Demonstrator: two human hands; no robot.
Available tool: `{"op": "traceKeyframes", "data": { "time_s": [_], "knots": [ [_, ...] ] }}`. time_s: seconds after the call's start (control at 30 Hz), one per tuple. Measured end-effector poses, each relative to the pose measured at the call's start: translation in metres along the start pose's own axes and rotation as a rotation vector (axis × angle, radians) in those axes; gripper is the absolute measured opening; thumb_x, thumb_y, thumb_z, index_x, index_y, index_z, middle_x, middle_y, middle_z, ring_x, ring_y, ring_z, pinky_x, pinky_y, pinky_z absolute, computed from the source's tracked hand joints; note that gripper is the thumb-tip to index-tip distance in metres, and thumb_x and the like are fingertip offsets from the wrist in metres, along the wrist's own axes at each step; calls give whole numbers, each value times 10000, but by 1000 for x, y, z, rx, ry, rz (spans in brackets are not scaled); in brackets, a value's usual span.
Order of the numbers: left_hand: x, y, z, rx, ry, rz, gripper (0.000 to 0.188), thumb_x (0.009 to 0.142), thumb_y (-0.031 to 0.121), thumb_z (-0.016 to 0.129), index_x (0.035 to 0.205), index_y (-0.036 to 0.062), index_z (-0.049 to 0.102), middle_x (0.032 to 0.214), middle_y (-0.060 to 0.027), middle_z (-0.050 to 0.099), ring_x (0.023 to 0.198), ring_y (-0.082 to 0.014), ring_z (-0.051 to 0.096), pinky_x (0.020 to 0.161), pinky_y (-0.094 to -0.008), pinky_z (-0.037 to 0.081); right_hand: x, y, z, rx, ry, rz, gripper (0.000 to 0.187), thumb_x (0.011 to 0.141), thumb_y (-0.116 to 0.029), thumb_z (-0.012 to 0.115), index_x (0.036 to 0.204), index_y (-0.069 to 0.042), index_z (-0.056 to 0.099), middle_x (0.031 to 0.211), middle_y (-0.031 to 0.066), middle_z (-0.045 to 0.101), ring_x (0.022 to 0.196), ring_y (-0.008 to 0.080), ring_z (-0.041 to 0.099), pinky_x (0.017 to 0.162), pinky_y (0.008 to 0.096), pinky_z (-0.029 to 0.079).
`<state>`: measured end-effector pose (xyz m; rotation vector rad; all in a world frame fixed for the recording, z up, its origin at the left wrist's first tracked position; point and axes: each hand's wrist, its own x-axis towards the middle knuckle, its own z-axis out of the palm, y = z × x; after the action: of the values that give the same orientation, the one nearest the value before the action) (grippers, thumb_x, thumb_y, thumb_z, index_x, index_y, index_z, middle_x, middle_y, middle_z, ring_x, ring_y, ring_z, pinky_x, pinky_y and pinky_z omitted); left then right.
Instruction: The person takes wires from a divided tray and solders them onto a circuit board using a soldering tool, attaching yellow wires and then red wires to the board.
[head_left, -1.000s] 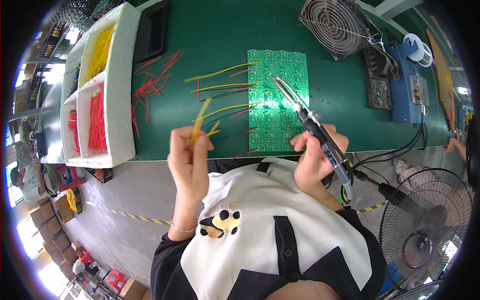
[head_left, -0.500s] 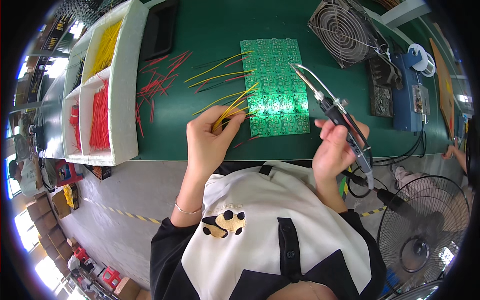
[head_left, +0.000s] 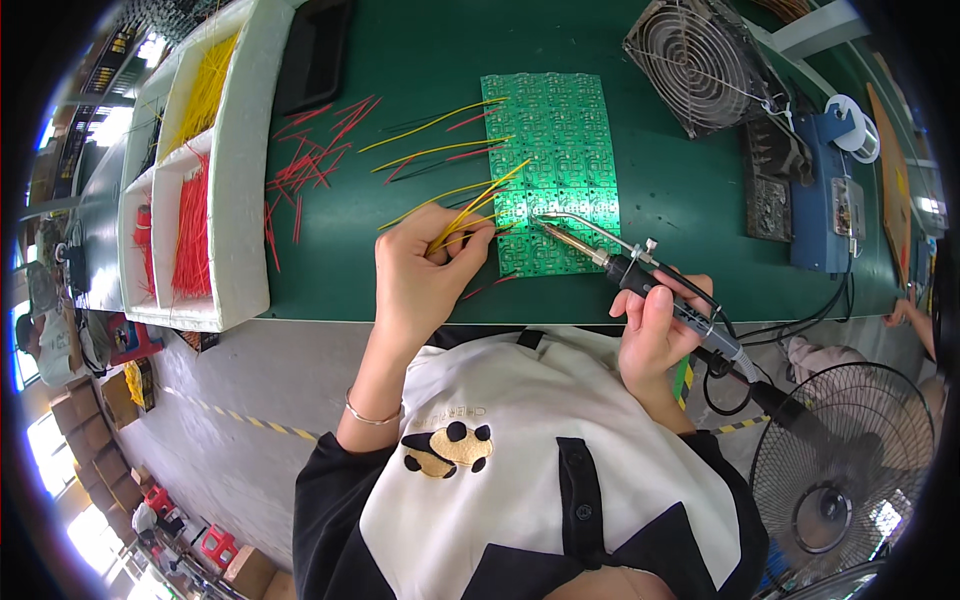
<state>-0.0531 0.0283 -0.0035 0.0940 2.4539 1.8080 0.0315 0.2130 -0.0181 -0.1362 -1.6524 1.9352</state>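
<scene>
A panel of green circuit boards [head_left: 560, 130] lies on the green bench top. Several yellow, red and black wires stick out from its left edge. My left hand [head_left: 425, 250] is closed on a few yellow wires [head_left: 487, 197] beside the panel's lower left edge; their tips reach over the boards. My right hand [head_left: 660, 320] grips a soldering iron [head_left: 640, 275] with a thin metal feed tube along it. The iron's tip is over the lower left part of the panel, close to the wire ends; whether it touches cannot be made out.
A white foam box [head_left: 240, 200] holds yellow and red wires at left, with loose red wires [head_left: 310, 150] beside it. A black tray [head_left: 312, 60] lies behind. At right stand a square fan [head_left: 690, 65], a blue soldering unit [head_left: 820, 200] and a solder spool [head_left: 853, 140].
My right hand has brought the soldering iron down and left, from above the panel's right side to its lower left part. My left hand stays nearly in place with the yellow wires.
</scene>
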Motion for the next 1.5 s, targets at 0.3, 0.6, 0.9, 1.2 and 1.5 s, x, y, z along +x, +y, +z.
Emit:
{"op": "traceKeyframes", "data": {
  "time_s": [0.3,0.6,0.9,1.2,1.5],
  "knots": [
    [0,-3,1,7,9,20,64,708,17,668,753,-20,641,566,-4,469,492,-42,345,427,-201,286,-2,1,1,-81,-41,-19,167,874,-133,487,970,4,472,723,63,477,504,73,425,434,243,431],
    [-1,-2,1,17,-19,6,59,757,-9,640,794,-52,625,622,51,462,550,3,328,459,-146,237,-1,2,0,-57,-55,-32,167,862,-83,501,967,34,442,629,59,442,458,58,373,447,249,443],
    [0,-7,4,-3,28,3,63,707,24,666,745,-18,640,547,-5,463,466,-41,333,415,-207,280,-1,2,1,-59,-44,-36,173,864,-89,499,965,38,437,618,64,448,447,63,372,440,242,435],
    [-1,-8,4,5,42,6,64,704,28,668,741,-15,637,544,-6,464,454,-39,324,407,-206,272,-1,1,1,-88,-53,-26,186,877,-155,494,975,1,469,685,64,485,489,76,419,427,233,420],
    [-1,-7,5,-1,60,23,67,706,25,666,741,-20,631,532,-3,452,444,-40,308,402,-208,264,-1,4,1,-109,-64,-57,202,879,-173,500,975,3,469,645,69,480,444,69,381,417,228,405]
  ]
}}
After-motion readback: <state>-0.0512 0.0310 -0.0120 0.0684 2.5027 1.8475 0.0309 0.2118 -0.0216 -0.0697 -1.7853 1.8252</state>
